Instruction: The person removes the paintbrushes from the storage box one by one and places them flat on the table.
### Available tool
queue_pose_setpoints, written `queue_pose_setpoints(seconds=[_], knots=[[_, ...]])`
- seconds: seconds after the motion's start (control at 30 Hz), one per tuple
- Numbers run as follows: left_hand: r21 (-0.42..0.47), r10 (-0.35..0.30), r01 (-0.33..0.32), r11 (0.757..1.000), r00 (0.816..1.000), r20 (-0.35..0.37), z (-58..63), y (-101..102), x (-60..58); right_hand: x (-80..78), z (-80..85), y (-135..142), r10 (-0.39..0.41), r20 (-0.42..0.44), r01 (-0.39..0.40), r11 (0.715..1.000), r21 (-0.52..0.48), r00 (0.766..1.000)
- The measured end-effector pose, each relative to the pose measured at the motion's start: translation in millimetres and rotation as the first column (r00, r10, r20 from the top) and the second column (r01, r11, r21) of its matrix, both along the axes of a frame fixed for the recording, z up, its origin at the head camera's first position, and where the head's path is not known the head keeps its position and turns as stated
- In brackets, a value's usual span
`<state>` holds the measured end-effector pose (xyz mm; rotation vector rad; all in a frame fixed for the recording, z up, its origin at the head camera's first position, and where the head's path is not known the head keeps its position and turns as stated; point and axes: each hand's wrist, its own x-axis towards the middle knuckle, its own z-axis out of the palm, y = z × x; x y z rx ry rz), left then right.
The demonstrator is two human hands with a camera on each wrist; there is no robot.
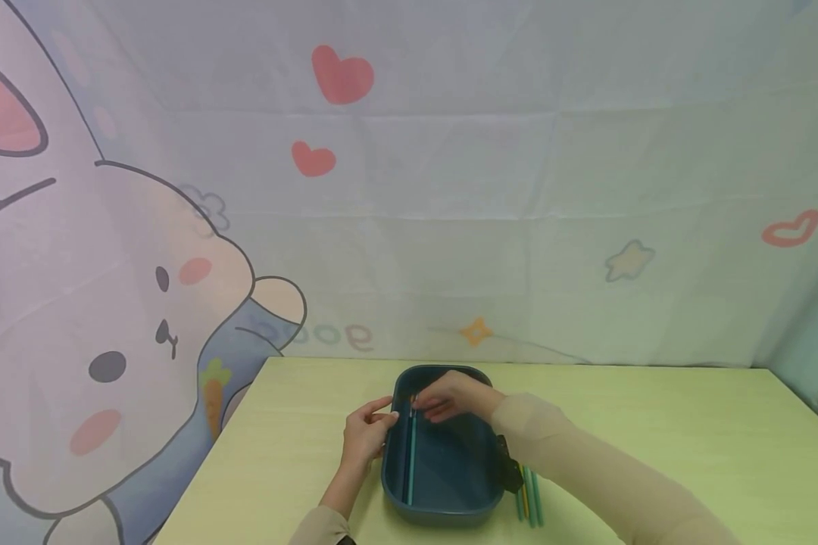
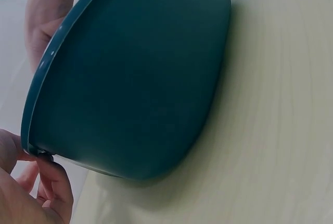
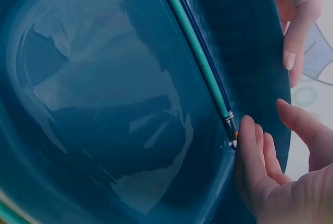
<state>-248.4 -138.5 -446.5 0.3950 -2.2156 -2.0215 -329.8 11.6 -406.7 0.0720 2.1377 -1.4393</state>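
Note:
A dark blue-green plastic basin (image 1: 457,462) stands on the table, its long side running away from me. At its left rim my left hand (image 1: 368,434) pinches the edge, thumb over the top and fingers below on the outside. Along the inner left side lie a green-handled paintbrush (image 3: 195,52) and a dark blue-handled one (image 3: 204,52), bristle ends away from me. My right hand (image 1: 455,397) reaches inside over the far end. In the right wrist view its fingers are nearly straight, fingertips right at the bristles, with the thumb held apart.
Several green and yellow sticks (image 1: 533,499) lie on the pale yellow table (image 1: 627,424) just right of the basin, partly under my right forearm. A printed cloth backdrop (image 1: 450,250) hangs behind the table's far edge.

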Motion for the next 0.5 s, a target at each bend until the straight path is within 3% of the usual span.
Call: queue_pose_setpoints(seconds=[0.5], knots=[[-0.024,0.007,-0.007,1.0,1.0,0.019,-1.4,0,-1.1,0.1,-14.4,-8,-0.069,-0.034,0.069,0.997,0.016,0.997]])
